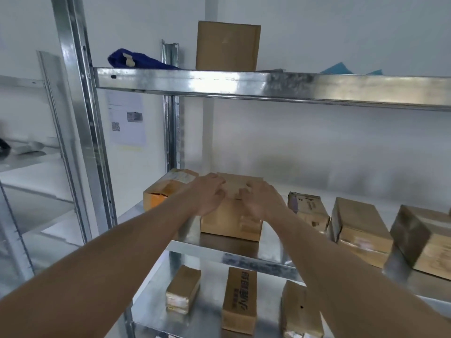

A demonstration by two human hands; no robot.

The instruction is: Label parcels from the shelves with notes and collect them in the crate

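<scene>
I observe a metal shelving unit (268, 84) with cardboard parcels on three levels. On the middle shelf, far left, sits a parcel with an orange end (161, 191). Just right of it stands the cardboard parcel (229, 220) that both hands rest on. The left hand (207, 193) lies on its top left with fingers spread and relaxed, gripping nothing. The right hand (261, 198) lies on its top right, fingers loosely extended, motion-blurred. Further right, three more parcels (361, 225) stand in a row. On the top shelf I note a blue cloth (136, 60) and an upright box (228, 46).
</scene>
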